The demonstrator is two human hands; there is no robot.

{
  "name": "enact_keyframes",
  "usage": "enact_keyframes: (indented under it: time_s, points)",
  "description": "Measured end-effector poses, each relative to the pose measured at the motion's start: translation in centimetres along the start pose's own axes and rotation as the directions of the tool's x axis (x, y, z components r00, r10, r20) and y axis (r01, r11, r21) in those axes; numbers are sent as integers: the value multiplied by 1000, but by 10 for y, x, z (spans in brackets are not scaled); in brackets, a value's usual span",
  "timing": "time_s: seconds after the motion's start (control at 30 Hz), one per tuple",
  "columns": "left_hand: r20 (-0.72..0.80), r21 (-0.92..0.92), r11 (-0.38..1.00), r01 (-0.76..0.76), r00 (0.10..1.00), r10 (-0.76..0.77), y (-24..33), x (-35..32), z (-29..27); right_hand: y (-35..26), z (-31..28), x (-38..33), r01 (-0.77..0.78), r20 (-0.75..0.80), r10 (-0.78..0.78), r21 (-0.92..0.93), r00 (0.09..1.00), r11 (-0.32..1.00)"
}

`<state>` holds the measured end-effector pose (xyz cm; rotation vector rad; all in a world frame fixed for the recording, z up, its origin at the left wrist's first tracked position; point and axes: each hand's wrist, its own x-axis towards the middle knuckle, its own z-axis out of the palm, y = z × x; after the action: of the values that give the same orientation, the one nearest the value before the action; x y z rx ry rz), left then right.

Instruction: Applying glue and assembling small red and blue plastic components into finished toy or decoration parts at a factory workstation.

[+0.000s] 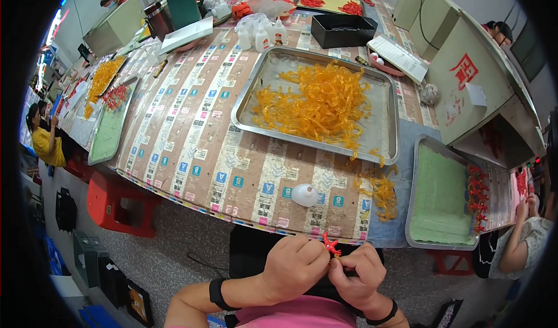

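Observation:
Close in front of my body, by the table's near edge, both hands are closed and almost touching. A small red plastic figure (331,244) with thin limbs sticks up between them. My left hand (295,265) is curled into a fist against the figure's left side. Thumb and finger of my right hand (359,274) pinch its lower end, where a speck of yellow shows. How much of the figure lies inside the fingers is hidden. Beyond the hands, a white squeeze bottle (305,195) with a rounded body stands on the table.
A metal tray (244,121) holds a heap of yellow translucent straps; more straps (383,197) lie beside it. To the right sits a green-lined tray (439,194) with red figures along one side. White glue bottles (263,39) and a black bin (343,31) stand farther back. Co-workers sit around.

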<state>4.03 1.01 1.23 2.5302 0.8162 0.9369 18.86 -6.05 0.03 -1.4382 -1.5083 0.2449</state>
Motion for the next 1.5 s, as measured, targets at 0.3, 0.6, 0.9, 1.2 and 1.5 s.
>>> enact_keyframes:
  time_s: [0.3, 0.6, 0.9, 1.2, 1.5]
  points:
    - [-44, -2, 999, -50, 998, 50, -4, -1, 8, 2, 0, 1, -128, 34, 126, 48, 991, 991]
    - [-73, -33, 998, -61, 996, 58, -6, -2, 9, 6, 5, -1, -53, 5, 53, 102, 999, 993]
    - [-75, -8, 998, -69, 995, 68, -8, -4, 9, 3, 1, 1, -194, 70, 186, 135, 980, 972]
    - [-124, 0, 996, -90, 988, 90, -7, -9, 3, 6, -4, 0, -709, 513, 529, 650, 676, 275]
    - [-258, 6, 985, -172, 951, 167, -8, -9, 4, 12, -3, -4, -664, 612, 265, 716, 746, 217]
